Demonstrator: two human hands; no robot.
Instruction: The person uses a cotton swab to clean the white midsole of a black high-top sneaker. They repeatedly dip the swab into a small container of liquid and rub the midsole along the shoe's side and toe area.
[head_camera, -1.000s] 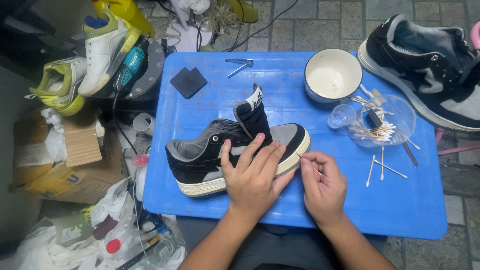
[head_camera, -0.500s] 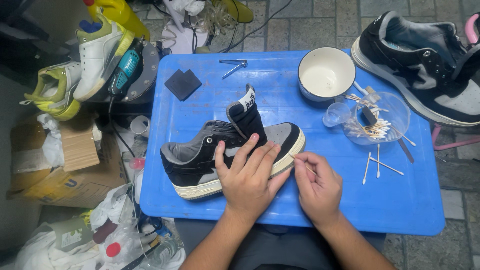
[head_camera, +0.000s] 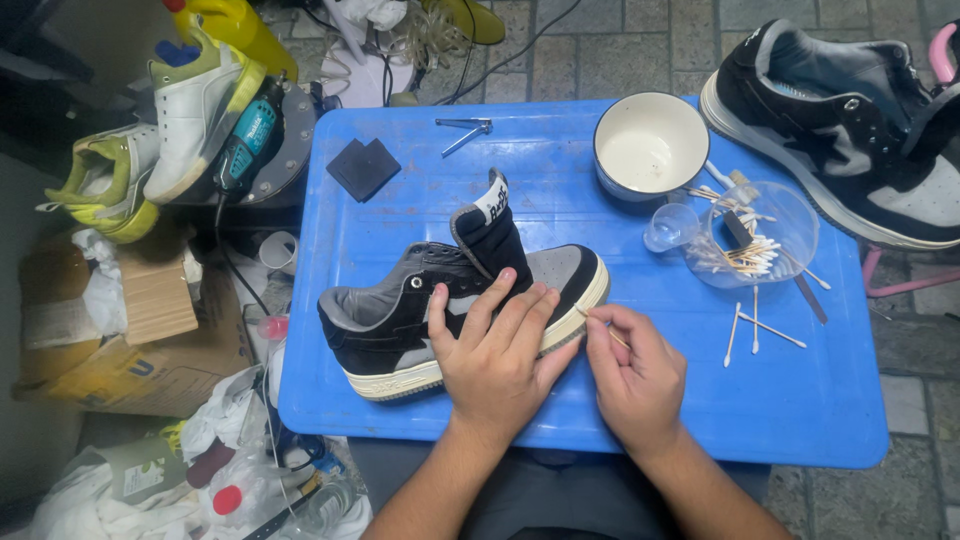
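Your left hand (head_camera: 497, 352) lies flat, fingers spread, on the black-and-grey sneaker (head_camera: 455, 300) at frame centre, its length running left-right; your right hand (head_camera: 632, 375) pinches a cotton swab (head_camera: 603, 328) against the toe-end sole, just right

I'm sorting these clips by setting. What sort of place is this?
Likely a small shoe cleaning or repair spot. The left hand steadies a black sneaker on a blue table while the right hand works a swab at its sole. A bowl, loose swabs and more shoes lie around.
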